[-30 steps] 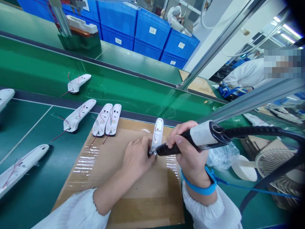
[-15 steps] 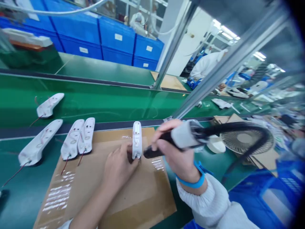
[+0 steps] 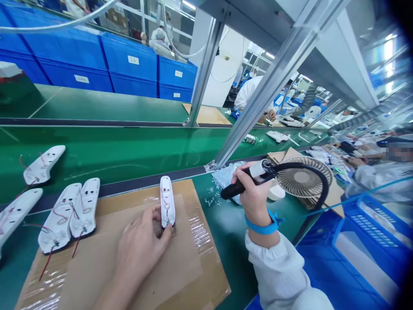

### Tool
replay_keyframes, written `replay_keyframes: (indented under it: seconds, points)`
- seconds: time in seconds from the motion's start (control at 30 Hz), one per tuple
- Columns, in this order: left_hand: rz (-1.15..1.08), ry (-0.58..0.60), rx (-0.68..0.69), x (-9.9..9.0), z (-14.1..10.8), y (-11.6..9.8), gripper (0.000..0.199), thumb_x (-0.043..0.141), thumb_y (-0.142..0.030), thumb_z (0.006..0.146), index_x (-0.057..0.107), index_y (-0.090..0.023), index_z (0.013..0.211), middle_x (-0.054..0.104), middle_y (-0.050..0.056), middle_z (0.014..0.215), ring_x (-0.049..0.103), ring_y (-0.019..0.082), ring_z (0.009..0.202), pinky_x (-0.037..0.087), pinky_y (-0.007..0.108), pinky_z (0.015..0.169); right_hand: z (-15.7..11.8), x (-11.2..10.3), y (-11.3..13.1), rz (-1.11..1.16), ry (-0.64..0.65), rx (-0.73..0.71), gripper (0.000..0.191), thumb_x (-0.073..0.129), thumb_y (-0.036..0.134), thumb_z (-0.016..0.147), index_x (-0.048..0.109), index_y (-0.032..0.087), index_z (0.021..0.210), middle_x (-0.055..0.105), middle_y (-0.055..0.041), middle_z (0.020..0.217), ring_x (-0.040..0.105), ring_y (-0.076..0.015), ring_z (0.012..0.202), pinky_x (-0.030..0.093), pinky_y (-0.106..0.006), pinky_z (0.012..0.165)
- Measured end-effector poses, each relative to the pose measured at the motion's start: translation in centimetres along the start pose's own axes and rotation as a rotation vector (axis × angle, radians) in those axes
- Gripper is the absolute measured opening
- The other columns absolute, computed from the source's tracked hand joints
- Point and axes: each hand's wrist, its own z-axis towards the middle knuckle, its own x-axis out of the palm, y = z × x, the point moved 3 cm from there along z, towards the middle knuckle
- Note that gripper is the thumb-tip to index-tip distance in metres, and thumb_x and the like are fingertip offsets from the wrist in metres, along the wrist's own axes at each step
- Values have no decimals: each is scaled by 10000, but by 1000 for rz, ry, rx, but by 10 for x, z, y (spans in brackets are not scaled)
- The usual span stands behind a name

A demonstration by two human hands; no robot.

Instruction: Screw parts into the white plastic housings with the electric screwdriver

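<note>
On the cardboard sheet, my left hand grips a narrow white plastic housing between thumb and fingers. The housing stands with its open side showing thin wires and small parts inside. Off to the right, my right hand is wrapped around an electric screwdriver with a black and grey body. Its dark nose points down-left, over small scattered pieces beside a clear bag. I cannot make out a bit at the nose. A thick black cable loops from its rear.
Several white housings with red wires lie at left, one on the green belt. A round fan grille and a blue crate are at right. A metal post slants above the belt. Co-workers sit beyond.
My right hand with the screwdriver has moved away from the housing, rightward toward the bag and scattered pieces. My left hand still holds the housing. The view has shifted to the right.
</note>
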Motion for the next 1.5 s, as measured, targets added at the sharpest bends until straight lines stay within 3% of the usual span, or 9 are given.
replay_keyframes:
  seconds: [0.2,0.37,0.53,0.7,0.9,1.17,1.3,1.4,1.5]
  points:
    - [-18,15,13,2,-1,1,463,591,-461,964,621,-279,1389,824,53,1104,793,357,923,543,465,795,3,0,-3,-20,1,21,221,848,269,762,646,222,839,688,41,675,624,-165,514,532,-320,560]
    - [-93,-141,9,1,-5,2,354,629,-468,979,668,-257,1261,806,67,1037,784,315,883,524,392,709,2,7,19,77,44,-23,201,835,225,765,650,222,843,689,42,666,623,-157,495,514,-297,536]
    - [-214,-268,369,-8,-12,-17,186,591,-347,1070,714,-246,975,725,13,804,720,216,745,512,339,699,-14,43,62,268,268,16,135,774,181,828,664,233,886,689,30,701,630,-161,520,509,-300,539]
    - [-139,-294,519,-10,-16,-29,191,645,-358,1112,753,-221,1036,765,21,853,717,225,759,506,353,676,-34,82,88,441,477,80,110,790,199,905,697,245,940,690,16,744,631,-164,552,511,-314,546]
    - [-187,-387,531,-10,-17,-27,232,587,-240,1127,729,-226,945,753,-4,814,694,198,717,470,333,643,-40,95,90,487,520,101,122,835,229,916,724,253,961,693,11,764,633,-162,574,515,-311,538]
    - [-67,-340,600,-7,-18,-24,257,609,-229,1122,684,-222,876,753,2,814,678,210,728,443,353,651,-39,96,83,477,564,115,103,827,215,926,739,247,968,704,7,770,634,-159,567,521,-313,531]
    - [-80,-296,453,-6,-16,-23,76,766,-246,1008,691,-234,1007,779,18,939,724,243,839,482,360,714,-40,97,83,470,580,113,114,832,226,933,725,246,966,696,10,771,632,-160,569,520,-312,525]
    - [-98,-201,124,-5,-11,-20,401,875,-226,851,663,-225,1192,795,70,1150,752,311,1028,530,413,822,-45,99,85,449,566,106,119,825,208,929,714,237,961,688,14,766,635,-155,581,525,-304,536]
    - [-129,-20,-41,-4,-8,-23,409,835,-205,879,646,-253,1238,810,31,1094,748,321,1073,519,450,897,-54,102,87,412,556,86,114,787,181,934,696,235,976,683,19,774,638,-151,592,540,-305,561]
